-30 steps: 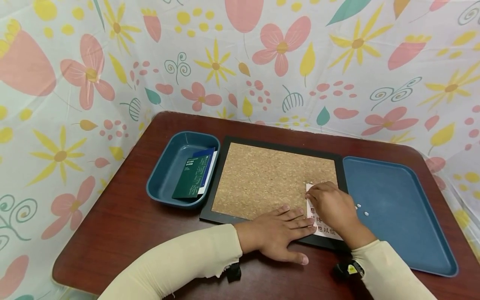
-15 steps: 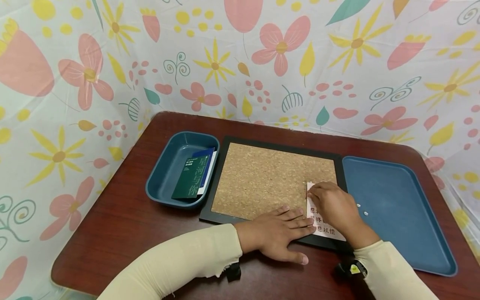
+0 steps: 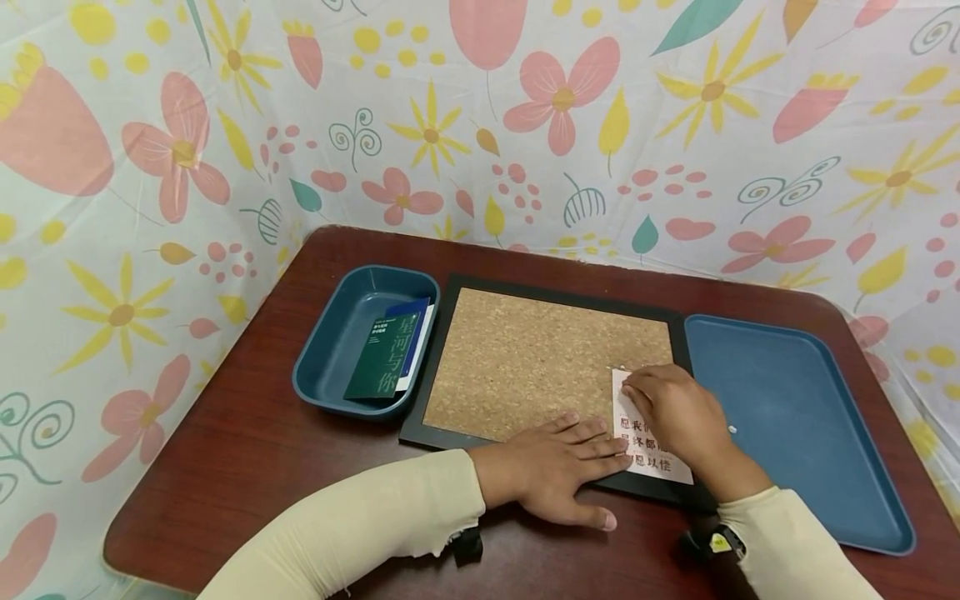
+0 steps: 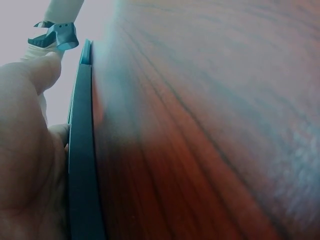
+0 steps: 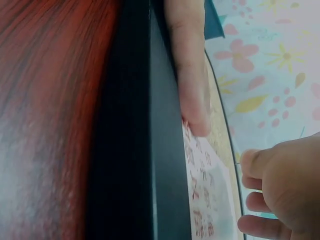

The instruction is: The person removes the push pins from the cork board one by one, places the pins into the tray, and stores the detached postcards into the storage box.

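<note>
My left hand (image 3: pixel 558 467) lies palm down, fingers spread, across the front frame of the corkboard (image 3: pixel 540 350). Its fingertips touch the left edge of a white card (image 3: pixel 652 463) with brown printed characters. Over the card's upper part is my right hand (image 3: pixel 678 412), fingers bent and thumb drawn to them at the paper; I cannot tell whether something small is pinched there. Tiny pale bits (image 3: pixel 619 367) show at the card's top edge. In the right wrist view the right hand (image 5: pixel 295 187) hovers beside the card (image 5: pixel 207 195), and a left finger (image 5: pixel 192 75) presses at its edge.
A blue bin (image 3: pixel 318 367) at the left contains a green booklet (image 3: pixel 382 354) with blue and white ones beneath. To the right lies a blue tray (image 3: pixel 795 400) with a small white piece (image 3: pixel 732 429) near its left edge. A patterned cloth (image 3: pixel 480 125) hangs behind the brown table (image 3: pixel 247 467).
My right hand has shifted slightly right over the card, uncovering more of the characters. It now hides part of the white pieces seen on the tray. The left hand stays in place.
</note>
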Tool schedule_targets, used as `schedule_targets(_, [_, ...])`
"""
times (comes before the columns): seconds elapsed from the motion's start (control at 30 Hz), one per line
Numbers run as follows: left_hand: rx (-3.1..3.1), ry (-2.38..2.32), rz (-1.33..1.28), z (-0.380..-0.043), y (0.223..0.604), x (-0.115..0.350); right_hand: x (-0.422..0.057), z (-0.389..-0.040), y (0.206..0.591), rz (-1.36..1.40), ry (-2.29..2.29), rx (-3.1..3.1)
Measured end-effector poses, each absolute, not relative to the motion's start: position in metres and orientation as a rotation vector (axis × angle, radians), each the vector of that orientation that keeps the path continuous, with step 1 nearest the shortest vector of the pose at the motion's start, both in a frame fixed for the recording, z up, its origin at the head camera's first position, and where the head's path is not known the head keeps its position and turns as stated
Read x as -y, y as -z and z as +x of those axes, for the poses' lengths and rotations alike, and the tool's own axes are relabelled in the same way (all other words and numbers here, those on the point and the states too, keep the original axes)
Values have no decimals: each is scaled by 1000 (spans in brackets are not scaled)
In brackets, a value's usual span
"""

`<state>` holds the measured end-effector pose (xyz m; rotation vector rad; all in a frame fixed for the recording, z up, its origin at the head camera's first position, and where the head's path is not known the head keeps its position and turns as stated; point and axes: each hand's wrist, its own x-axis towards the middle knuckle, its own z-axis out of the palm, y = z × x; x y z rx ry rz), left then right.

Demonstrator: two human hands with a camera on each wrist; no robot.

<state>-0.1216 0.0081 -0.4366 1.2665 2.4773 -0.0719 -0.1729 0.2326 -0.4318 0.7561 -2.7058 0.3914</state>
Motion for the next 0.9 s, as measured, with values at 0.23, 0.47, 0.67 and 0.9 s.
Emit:
schedule_targets(0.23, [-2484, 62, 1264, -121, 437, -8, -242, -171, 432, 733, -416, 2666])
schedule_targets(0.47, [-2483, 62, 1262, -120, 438, -8, -251, -168, 431, 674, -417, 2692])
schedule_targets(0.67, [-2482, 70, 1261, -120, 439, -8, -260, -165, 431, 667, -420, 2695])
schedule_targets(0.9, [-2478, 69, 1271, -121, 439, -7, -270, -162, 435, 651, -433, 2698])
